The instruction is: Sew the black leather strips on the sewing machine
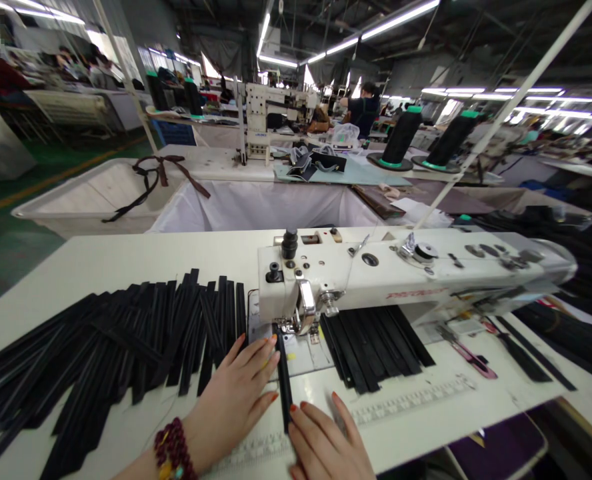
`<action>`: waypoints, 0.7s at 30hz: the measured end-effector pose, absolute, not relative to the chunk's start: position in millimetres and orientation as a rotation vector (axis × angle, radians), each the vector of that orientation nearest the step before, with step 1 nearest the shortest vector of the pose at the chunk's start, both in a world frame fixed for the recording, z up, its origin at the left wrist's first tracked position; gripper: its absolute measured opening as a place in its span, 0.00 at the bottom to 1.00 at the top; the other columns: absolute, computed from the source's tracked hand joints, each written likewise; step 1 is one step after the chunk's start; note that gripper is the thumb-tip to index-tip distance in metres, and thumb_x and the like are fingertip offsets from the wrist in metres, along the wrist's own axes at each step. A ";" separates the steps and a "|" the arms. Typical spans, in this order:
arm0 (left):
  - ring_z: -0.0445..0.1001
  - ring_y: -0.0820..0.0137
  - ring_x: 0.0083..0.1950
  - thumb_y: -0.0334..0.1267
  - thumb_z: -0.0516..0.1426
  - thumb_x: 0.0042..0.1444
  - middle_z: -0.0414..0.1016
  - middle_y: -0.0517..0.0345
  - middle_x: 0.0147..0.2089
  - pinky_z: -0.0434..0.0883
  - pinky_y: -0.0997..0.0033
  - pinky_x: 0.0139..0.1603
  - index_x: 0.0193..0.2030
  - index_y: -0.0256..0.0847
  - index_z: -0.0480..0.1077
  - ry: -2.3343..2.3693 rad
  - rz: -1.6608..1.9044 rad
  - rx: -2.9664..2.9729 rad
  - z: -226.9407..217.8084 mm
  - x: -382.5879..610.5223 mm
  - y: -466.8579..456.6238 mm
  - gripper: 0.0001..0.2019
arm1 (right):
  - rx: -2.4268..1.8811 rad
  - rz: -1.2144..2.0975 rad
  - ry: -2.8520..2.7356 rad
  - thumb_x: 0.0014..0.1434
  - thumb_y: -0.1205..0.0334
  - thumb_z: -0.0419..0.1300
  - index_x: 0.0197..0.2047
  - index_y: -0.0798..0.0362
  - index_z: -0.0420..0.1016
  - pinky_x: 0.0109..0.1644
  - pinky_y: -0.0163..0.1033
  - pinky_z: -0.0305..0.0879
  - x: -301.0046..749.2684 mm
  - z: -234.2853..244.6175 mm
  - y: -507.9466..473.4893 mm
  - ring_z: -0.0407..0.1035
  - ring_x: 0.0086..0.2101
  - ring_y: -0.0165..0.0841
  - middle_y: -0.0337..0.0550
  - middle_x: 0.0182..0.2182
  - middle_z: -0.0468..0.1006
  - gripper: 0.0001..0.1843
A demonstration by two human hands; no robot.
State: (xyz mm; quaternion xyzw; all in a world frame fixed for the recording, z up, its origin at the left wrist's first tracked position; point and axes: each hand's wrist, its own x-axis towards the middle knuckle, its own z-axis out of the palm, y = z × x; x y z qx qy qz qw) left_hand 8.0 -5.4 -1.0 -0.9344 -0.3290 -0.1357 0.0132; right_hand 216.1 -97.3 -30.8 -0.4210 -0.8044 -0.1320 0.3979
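Observation:
A narrow black strap point(283, 379) lies on the sewing machine's bed, its far end under the presser foot point(296, 327). My left hand point(239, 393) rests flat beside it on the left, fingers stretched out and fingertips touching the strap near the needle plate. My right hand point(326, 440) lies at the strap's near end, fingers extended, index fingertip against the strap. The white sewing machine point(406, 267) stretches to the right. A bead bracelet point(172, 450) is on my left wrist.
Many black straps point(101, 347) fan out over the table on the left; a smaller stack point(376, 343) lies under the machine arm. Pink-handled snips point(469, 357) lie to the right. A white bin point(96, 197), thread cones point(401, 137) and other workstations with people stand behind.

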 end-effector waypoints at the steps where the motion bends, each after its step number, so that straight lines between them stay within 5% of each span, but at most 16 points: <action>1: 0.66 0.59 0.67 0.42 0.55 0.67 0.69 0.48 0.68 0.57 0.52 0.71 0.62 0.40 0.69 -1.036 -0.424 -2.920 -0.6 8.0 -3.9 0.20 | -1.071 -0.335 -2.059 0.70 0.60 0.54 0.43 0.51 0.79 0.75 0.52 0.39 217.1 -31.2 -96.6 0.76 0.44 0.34 0.40 0.41 0.84 0.12; 12: 0.70 0.55 0.62 0.41 0.54 0.66 0.77 0.47 0.59 0.62 0.47 0.68 0.58 0.39 0.72 -1.169 -0.378 -2.953 4.2 11.9 24.6 0.17 | -1.167 -0.205 -2.151 0.71 0.61 0.56 0.47 0.53 0.78 0.75 0.50 0.32 216.5 -10.3 -70.2 0.74 0.48 0.35 0.41 0.44 0.83 0.10; 21: 0.71 0.54 0.60 0.42 0.54 0.67 0.78 0.47 0.53 0.64 0.47 0.65 0.51 0.39 0.76 -1.201 -0.348 -2.988 4.1 12.8 35.6 0.14 | -1.222 -0.168 -2.211 0.70 0.70 0.50 0.53 0.55 0.76 0.74 0.55 0.36 214.7 -14.6 -47.5 0.70 0.52 0.38 0.46 0.48 0.81 0.15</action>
